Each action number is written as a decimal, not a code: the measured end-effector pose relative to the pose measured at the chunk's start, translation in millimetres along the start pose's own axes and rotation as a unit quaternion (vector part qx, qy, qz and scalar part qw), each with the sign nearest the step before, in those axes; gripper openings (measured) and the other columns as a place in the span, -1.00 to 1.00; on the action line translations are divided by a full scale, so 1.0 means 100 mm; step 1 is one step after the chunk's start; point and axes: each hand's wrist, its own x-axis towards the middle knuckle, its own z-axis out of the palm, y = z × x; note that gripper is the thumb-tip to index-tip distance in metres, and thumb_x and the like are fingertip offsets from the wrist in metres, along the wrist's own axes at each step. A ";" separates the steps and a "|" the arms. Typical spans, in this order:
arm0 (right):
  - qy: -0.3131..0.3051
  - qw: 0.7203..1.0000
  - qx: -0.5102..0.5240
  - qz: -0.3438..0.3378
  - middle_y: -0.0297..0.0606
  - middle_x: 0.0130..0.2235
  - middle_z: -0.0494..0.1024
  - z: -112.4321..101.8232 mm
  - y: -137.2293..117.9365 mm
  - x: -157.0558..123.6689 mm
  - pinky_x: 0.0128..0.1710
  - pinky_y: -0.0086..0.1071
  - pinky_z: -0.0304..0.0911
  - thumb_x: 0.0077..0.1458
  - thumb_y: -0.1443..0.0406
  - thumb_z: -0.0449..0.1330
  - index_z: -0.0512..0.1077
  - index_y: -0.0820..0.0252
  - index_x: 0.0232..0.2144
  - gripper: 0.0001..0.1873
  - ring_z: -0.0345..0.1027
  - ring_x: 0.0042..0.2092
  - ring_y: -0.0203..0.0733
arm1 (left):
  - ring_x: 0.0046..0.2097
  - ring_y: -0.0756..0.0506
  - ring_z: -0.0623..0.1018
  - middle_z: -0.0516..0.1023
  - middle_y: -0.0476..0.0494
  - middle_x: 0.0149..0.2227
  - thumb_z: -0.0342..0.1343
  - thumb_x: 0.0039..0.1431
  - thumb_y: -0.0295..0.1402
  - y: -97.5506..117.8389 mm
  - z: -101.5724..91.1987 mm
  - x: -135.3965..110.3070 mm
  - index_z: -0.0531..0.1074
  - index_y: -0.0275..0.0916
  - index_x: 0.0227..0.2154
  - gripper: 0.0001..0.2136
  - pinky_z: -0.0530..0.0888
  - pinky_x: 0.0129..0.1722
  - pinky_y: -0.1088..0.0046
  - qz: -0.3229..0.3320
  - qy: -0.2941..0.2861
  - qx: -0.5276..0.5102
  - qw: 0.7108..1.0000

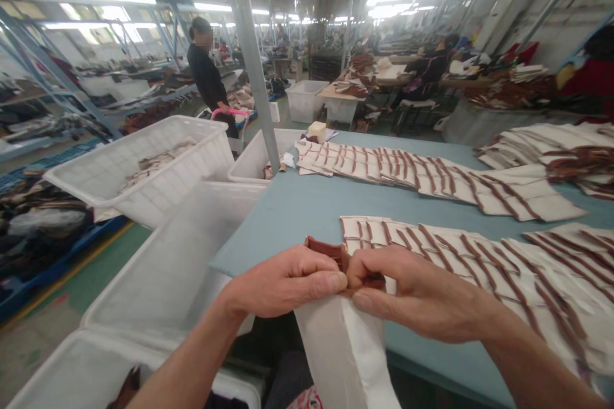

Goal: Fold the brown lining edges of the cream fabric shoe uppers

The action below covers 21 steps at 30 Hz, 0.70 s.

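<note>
Both my hands grip one white fabric piece (338,345) with a brown band (327,250) at its top. My left hand (292,278) pinches the band's edge between thumb and fingers. Close beside it, my right hand (412,294) pinches the same edge, its fingertips curled around the brown part. The white part hangs down past the table's front edge toward my lap. Just beyond my right hand, an overlapping row of white pieces with brown strips (448,246) lies on the blue-green table (268,220).
A second row of similar pieces (417,169) lies farther back, with a stack (542,140) at the right. White plastic bins (144,268) stand left of the table. A metal post (254,57) rises at its far left corner. A person (206,77) stands beyond the bins.
</note>
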 end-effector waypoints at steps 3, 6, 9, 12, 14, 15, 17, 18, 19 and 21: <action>-0.010 0.999 0.049 -0.022 -0.46 -0.45 0.29 0.05 0.04 0.04 -0.42 -0.46 0.04 0.23 0.28 0.16 0.32 0.17 -0.41 -0.84 0.12 -0.42 -0.34 | -0.46 0.04 0.17 0.14 0.10 -0.52 -0.08 0.42 0.01 -0.03 0.08 -0.05 0.17 -0.21 -0.54 -0.52 0.17 -0.46 0.50 0.035 0.045 0.060 0.997; -0.009 0.995 0.092 -0.043 -0.45 -0.46 0.27 0.12 0.11 0.08 -0.46 -0.47 0.02 0.20 0.27 0.16 0.27 0.16 -0.44 -0.82 0.07 -0.44 -0.34 | -0.41 0.01 0.28 0.32 0.05 -0.48 -0.10 0.46 -0.27 -0.07 0.23 -0.14 0.26 -0.22 -0.49 -0.65 0.23 -0.37 0.48 0.069 0.119 0.234 0.963; 0.006 0.997 0.072 -0.037 -0.45 -0.46 0.28 0.19 0.15 0.12 -0.46 -0.47 0.02 0.17 0.31 0.14 0.27 0.16 -0.44 -0.85 0.08 -0.44 -0.34 | -0.39 -0.01 0.33 0.39 0.03 -0.46 -0.09 0.47 -0.35 -0.16 0.32 -0.25 0.28 -0.21 -0.46 -0.70 0.23 -0.36 0.47 0.077 0.164 0.340 0.923; 0.014 0.999 0.004 -0.030 -0.45 -0.46 0.33 0.21 0.13 0.13 -0.40 -0.46 0.04 0.18 0.36 0.14 0.31 0.17 -0.42 -0.89 0.15 -0.43 -0.33 | -0.41 0.01 0.33 0.39 0.05 -0.46 -0.11 0.49 -0.32 -0.22 0.31 -0.29 0.29 -0.21 -0.43 -0.69 0.24 -0.36 0.50 0.065 0.175 0.301 0.935; 0.021 0.998 -0.040 -0.035 -0.45 -0.46 0.36 0.21 0.09 0.13 -0.38 -0.45 0.05 0.19 0.39 0.15 0.33 0.17 -0.42 -0.87 0.18 -0.42 -0.33 | -0.39 0.00 0.32 0.36 0.05 -0.45 -0.18 0.52 -0.26 -0.22 0.29 -0.29 0.26 -0.20 -0.43 -0.65 0.25 -0.32 0.50 0.057 0.169 0.276 0.944; 0.026 0.997 -0.055 -0.041 -0.44 -0.45 0.39 0.20 0.07 0.13 -0.37 -0.45 0.05 0.21 0.39 0.16 0.33 0.17 -0.41 -0.87 0.20 -0.41 -0.33 | -0.38 -0.01 0.31 0.34 0.04 -0.45 -0.22 0.52 -0.22 -0.20 0.28 -0.28 0.23 -0.20 -0.45 -0.62 0.25 -0.31 0.49 0.054 0.167 0.266 0.948; 0.035 0.996 -0.069 -0.048 -0.42 -0.41 0.45 0.19 0.04 0.11 -0.36 -0.46 0.08 0.24 0.40 0.17 0.35 0.16 -0.39 -0.87 0.25 -0.39 -0.32 | -0.39 -0.01 0.28 0.26 0.05 -0.46 -0.31 0.53 -0.13 -0.16 0.29 -0.26 0.15 -0.19 -0.48 -0.56 0.23 -0.31 0.47 0.048 0.166 0.230 0.958; 0.040 0.996 -0.068 -0.046 -0.40 -0.38 0.48 0.19 0.03 0.10 -0.36 -0.46 0.10 0.25 0.40 0.18 0.36 0.16 -0.37 -0.87 0.28 -0.38 -0.31 | -0.40 -0.01 0.25 0.22 0.05 -0.47 -0.35 0.52 -0.09 -0.14 0.30 -0.25 0.12 -0.19 -0.50 -0.53 0.22 -0.33 0.46 0.039 0.167 0.203 0.964; 0.043 0.996 -0.061 -0.040 -0.39 -0.35 0.51 0.18 0.02 0.08 -0.35 -0.47 0.13 0.25 0.41 0.19 0.37 0.15 -0.35 -0.89 0.31 -0.36 -0.31 | -0.41 -0.01 0.22 0.18 0.06 -0.48 -0.39 0.51 -0.05 -0.11 0.30 -0.24 0.09 -0.19 -0.50 -0.51 0.20 -0.35 0.46 0.028 0.166 0.175 0.970; 0.048 0.998 -0.034 -0.022 -0.38 -0.30 0.55 0.18 0.01 0.04 -0.33 -0.49 0.19 0.24 0.42 0.20 0.37 0.13 -0.29 -0.90 0.37 -0.33 -0.30 | -0.40 -0.01 0.21 0.16 0.05 -0.47 -0.41 0.50 0.00 -0.07 0.32 -0.21 0.09 -0.19 -0.51 -0.49 0.19 -0.37 0.45 0.004 0.164 0.136 0.977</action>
